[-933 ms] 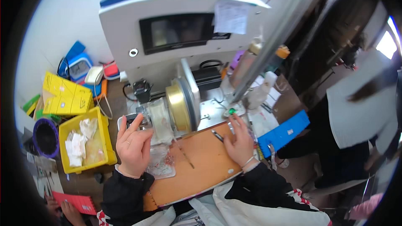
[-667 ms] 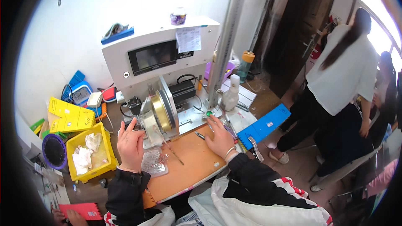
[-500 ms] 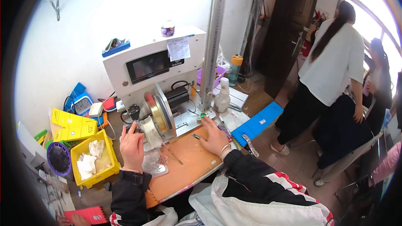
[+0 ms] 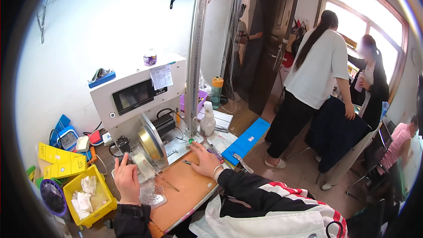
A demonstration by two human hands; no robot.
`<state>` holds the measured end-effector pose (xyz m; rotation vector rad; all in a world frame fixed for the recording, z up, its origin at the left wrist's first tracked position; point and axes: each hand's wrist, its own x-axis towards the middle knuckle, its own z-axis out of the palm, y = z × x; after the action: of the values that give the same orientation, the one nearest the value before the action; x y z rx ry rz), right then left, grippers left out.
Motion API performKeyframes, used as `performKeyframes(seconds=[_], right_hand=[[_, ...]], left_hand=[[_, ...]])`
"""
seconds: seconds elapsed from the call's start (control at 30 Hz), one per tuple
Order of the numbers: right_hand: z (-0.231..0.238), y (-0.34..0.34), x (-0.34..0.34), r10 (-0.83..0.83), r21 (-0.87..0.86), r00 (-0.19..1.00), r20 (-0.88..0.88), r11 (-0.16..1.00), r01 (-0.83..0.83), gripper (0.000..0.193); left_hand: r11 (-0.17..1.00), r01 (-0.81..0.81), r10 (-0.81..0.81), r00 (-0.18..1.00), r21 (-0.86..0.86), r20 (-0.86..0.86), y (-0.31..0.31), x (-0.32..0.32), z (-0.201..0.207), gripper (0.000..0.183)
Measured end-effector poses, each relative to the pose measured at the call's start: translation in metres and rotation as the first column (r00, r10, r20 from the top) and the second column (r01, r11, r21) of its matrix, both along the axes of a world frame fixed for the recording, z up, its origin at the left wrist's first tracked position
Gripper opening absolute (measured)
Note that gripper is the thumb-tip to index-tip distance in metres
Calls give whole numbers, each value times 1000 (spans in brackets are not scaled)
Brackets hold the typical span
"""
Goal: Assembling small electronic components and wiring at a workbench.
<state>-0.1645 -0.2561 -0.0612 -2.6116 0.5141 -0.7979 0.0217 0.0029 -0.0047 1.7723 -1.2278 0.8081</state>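
Note:
My left hand (image 4: 127, 180) is raised beside a white roll (image 4: 143, 165) on a bench machine (image 4: 141, 72). Its visible fingers point upward, apart; the thumb side is partly hidden. Behind the roll is a gold wheel (image 4: 151, 144) with a grey metal disc. My right hand (image 4: 204, 160) lies stretched out, fingertips at a green button (image 4: 191, 141) near a metal post's foot. A slim dark-tipped tool (image 4: 186, 162) sticks out beside the thumb; I cannot tell whether it is gripped. A thin brown stick (image 4: 169, 182) lies on the orange work mat (image 4: 185, 194), near a clear plastic bag (image 4: 152, 194).
A yellow bin (image 4: 103, 207) with crumpled white pieces stands at left. Yellow boards (image 4: 61, 161) lie behind it. At right are a blue board (image 4: 251, 137), a spray bottle (image 4: 207, 121) and an orange-lidded bottle (image 4: 216, 92). People (image 4: 315, 68) stand beyond, right of the bench.
The view has swung right and upward, so the bench sits further left and lower. Both hands keep nearly the same places at the machine. A red patch no longer shows on the gold wheel.

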Motion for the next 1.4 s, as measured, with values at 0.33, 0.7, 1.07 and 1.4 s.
performKeyframes(seconds=[0.33,0.7,1.07,1.4], right_hand=[[4,0,-1,6,-29,1000,-26,1000,-7,64],[1,0,-3,15,-34,999,-50,999,-17,64],[4,-5,-2,24,51,999,-35,998,-23,59],[-18,-31,7,-67,643,894,443,719,-264,40]], left_hand=[[1000,3,-3,1000,-3,-19,-2,0,0,8],[1000,-11,11,1000,22,-4,0,-1,1,10],[997,-39,38,999,70,5,-3,1,1,12],[984,-78,75,997,158,21,-3,-4,5,9]])
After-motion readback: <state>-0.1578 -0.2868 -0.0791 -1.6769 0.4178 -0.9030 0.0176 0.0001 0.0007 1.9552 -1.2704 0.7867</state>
